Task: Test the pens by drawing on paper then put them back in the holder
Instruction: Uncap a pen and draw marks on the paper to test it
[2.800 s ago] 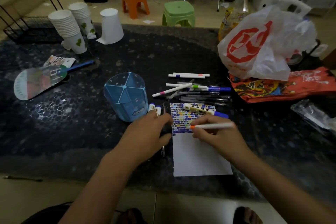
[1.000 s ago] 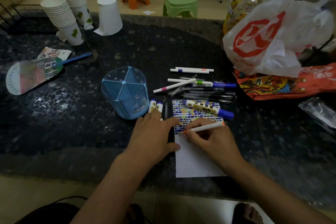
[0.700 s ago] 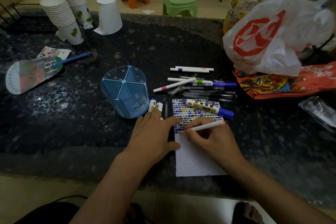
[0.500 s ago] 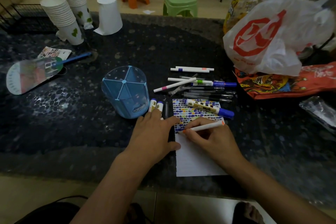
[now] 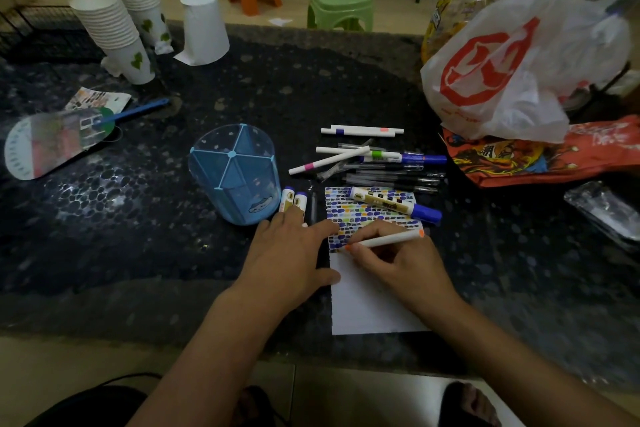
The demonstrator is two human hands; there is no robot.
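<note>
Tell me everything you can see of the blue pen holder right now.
The pen holder is a translucent blue plastic cup, standing upright on the dark table, left of the paper. Spokes from a central hub divide it into compartments, which look empty. A small cloud-like sticker marks its front. Two markers lie by its base.

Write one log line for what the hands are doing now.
right hand: drawing with orange pen | left hand: flat, steadying paper | holder: empty

No legible txt. Red logo on white plastic bag (image 5: pixel 512 69) at 2 o'clock, print on red packet (image 5: pixel 540 158), marker (image 5: pixel 388 202) label: all too blurred.
</note>
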